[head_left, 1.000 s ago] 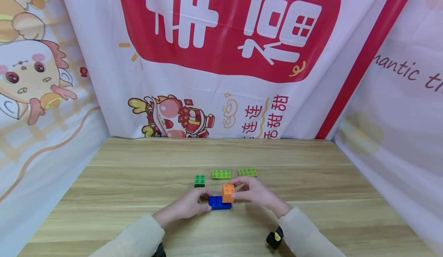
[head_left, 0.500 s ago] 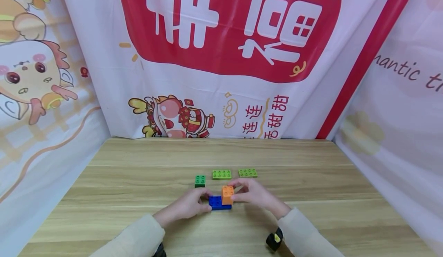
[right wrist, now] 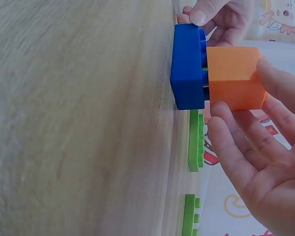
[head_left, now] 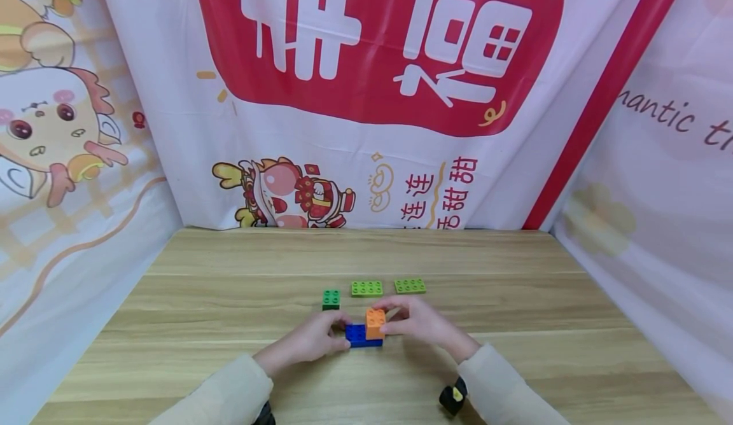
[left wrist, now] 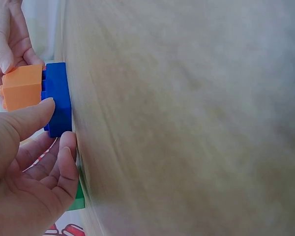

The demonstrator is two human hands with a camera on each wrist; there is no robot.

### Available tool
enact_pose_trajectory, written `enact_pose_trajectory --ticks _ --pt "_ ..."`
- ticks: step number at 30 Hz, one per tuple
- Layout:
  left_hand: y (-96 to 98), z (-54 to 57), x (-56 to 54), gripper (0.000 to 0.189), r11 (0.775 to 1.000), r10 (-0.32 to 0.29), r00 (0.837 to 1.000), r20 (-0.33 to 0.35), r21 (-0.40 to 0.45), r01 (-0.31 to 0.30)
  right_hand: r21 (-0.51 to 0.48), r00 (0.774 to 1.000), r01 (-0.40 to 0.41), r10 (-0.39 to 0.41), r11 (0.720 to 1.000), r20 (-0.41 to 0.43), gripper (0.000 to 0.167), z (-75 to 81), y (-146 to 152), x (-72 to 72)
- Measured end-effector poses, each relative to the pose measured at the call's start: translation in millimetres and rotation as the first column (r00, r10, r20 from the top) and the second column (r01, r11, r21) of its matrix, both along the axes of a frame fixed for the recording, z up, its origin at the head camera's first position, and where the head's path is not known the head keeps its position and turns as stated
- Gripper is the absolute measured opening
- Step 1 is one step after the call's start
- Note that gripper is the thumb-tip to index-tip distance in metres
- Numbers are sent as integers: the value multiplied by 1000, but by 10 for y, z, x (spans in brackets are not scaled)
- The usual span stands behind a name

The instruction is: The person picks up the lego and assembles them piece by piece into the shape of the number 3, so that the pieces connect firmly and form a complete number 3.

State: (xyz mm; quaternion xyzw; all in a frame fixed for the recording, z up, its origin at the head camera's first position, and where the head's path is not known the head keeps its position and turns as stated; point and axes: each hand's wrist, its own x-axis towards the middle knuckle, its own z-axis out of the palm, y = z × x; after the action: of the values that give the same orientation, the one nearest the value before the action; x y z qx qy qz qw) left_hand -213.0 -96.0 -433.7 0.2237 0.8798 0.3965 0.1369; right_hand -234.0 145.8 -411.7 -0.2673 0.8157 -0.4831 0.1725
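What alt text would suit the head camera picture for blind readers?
A person's right hand holds an orange block over the right end of a blue block gripped by the left hand; one green block and two lime blocks lie beyond on a wooden table.

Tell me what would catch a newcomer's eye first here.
Probably the large, round-cornered red panel printed on the white cloth backdrop behind the wood-grain table. Next, the orange, blocky plastic brick, which the right hand holds over the right end of the rectangular blue plastic brick gripped by the left hand.
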Motion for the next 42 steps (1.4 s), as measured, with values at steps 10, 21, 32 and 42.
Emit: enact_pose_trajectory --ticks 10,21,32,42 --pt "2 10 7 36 1000 -4 1000 -11 5 4 11 1000 -18 18 1000 -13 36 11 0 4" --pt "0 -5 4 35 1000 -12 1000 -24 8 13 22 1000 -15 16 1000 -8 31 -29 -4 -20" --pt "13 14 16 35 1000 -8 1000 -11 4 9 24 1000 -17 17 1000 -25 30 -43 -9 -13" --pt "13 -8 -10 36 1000 0 1000 -3 3 0 21 999 -25 25 999 -23 29 -40 -20 -18"
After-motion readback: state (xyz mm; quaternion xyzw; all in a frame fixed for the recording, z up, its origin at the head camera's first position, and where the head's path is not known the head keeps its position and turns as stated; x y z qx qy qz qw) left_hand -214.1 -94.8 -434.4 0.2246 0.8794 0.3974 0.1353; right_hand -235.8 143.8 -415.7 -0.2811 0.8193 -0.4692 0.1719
